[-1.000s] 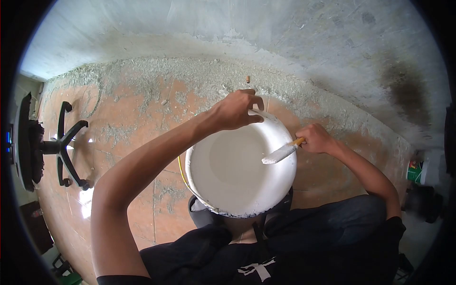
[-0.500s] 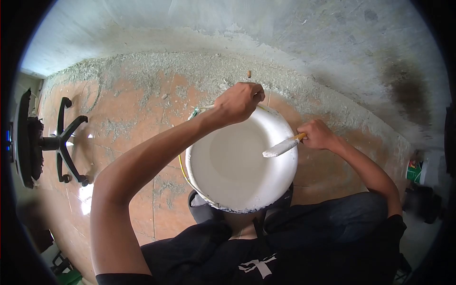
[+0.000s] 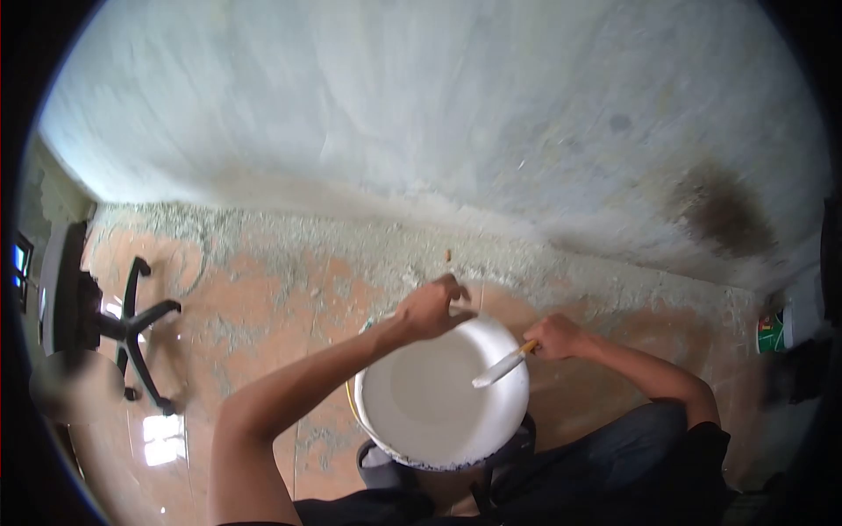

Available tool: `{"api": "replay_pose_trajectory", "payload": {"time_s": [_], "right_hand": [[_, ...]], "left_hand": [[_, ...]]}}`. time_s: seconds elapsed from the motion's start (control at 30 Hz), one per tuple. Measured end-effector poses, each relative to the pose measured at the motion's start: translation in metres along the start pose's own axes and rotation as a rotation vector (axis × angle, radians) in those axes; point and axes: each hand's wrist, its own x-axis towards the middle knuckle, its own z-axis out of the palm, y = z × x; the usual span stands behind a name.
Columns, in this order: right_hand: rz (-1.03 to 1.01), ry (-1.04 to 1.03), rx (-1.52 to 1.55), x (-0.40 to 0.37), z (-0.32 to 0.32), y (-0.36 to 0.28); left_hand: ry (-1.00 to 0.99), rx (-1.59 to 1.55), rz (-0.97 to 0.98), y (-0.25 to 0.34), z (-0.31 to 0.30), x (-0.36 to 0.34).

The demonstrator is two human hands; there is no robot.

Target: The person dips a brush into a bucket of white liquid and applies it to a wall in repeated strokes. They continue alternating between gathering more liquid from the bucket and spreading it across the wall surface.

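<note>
A white bucket (image 3: 421,412) full of white paste is held up in front of me, over my legs. My left hand (image 3: 430,307) grips its far rim. My right hand (image 3: 554,336) holds the wooden handle of a putty knife (image 3: 500,366). The knife's paste-covered blade reaches in over the bucket's right side, just above the white surface.
A bare grey plastered wall (image 3: 456,131) with a dark stain (image 3: 719,210) rises ahead. The floor (image 3: 263,289) of orange tiles is strewn with plaster dust. An office chair (image 3: 105,324) lies tipped at the left. A paint can (image 3: 772,331) stands at the right.
My head has tilted up, so the wall fills more of the view and the bucket sits lower and smaller. Both hands keep their grips on the rim and the knife.
</note>
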Motion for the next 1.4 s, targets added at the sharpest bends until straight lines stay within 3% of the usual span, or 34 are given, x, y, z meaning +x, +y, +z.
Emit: {"api": "replay_pose_trajectory", "payload": {"time_s": [0.1, 0.17, 0.2, 0.33, 0.5, 0.63, 0.7, 0.77, 0.83, 0.97, 1.07, 1.13, 1.27, 1.4], "right_hand": [[-0.014, -0.062, -0.025, 0.005, -0.004, 0.002], [-0.001, -0.066, -0.051, 0.006, -0.012, -0.001], [-0.026, -0.070, 0.016, 0.006, -0.014, -0.002], [-0.026, -0.108, 0.114, 0.007, -0.022, -0.015], [-0.023, -0.158, -0.194, 0.011, -0.029, -0.020], [-0.069, -0.150, -0.130, 0.010, -0.036, -0.023], [-0.065, -0.160, -0.200, 0.008, -0.025, -0.015], [-0.058, -0.180, -0.285, 0.006, -0.028, -0.011], [-0.128, -0.074, -0.435, 0.011, -0.040, -0.017], [-0.144, -0.151, -0.287, 0.017, -0.054, -0.030], [-0.174, -0.036, -0.478, 0.015, -0.048, -0.030], [-0.332, 0.130, -0.604, 0.014, -0.053, -0.037], [-0.312, 0.088, -0.488, 0.013, -0.049, -0.036], [-0.234, 0.061, -0.387, 0.009, -0.051, -0.034]], "left_hand": [[-0.107, 0.043, 0.064, 0.001, -0.005, -0.001], [0.013, -0.071, -0.045, 0.001, -0.006, -0.001], [0.040, -0.072, -0.010, -0.002, -0.008, 0.000], [0.056, -0.194, -0.124, -0.006, -0.009, 0.002], [0.230, 0.002, -0.118, -0.019, -0.021, 0.002], [0.111, 0.245, -0.222, -0.043, -0.044, -0.010], [0.113, 0.328, -0.162, -0.063, -0.050, -0.026], [0.148, 0.332, 0.041, -0.098, -0.048, -0.038], [0.167, 0.307, -0.001, -0.101, -0.054, -0.050], [0.072, 0.359, -0.037, -0.101, -0.070, -0.069], [-0.068, 0.427, -0.074, -0.103, -0.078, -0.082], [-0.144, 0.465, -0.089, -0.101, -0.078, -0.087], [-0.333, 0.523, -0.163, -0.098, -0.075, -0.092], [-0.378, 0.506, -0.154, -0.101, -0.069, -0.093]]}}
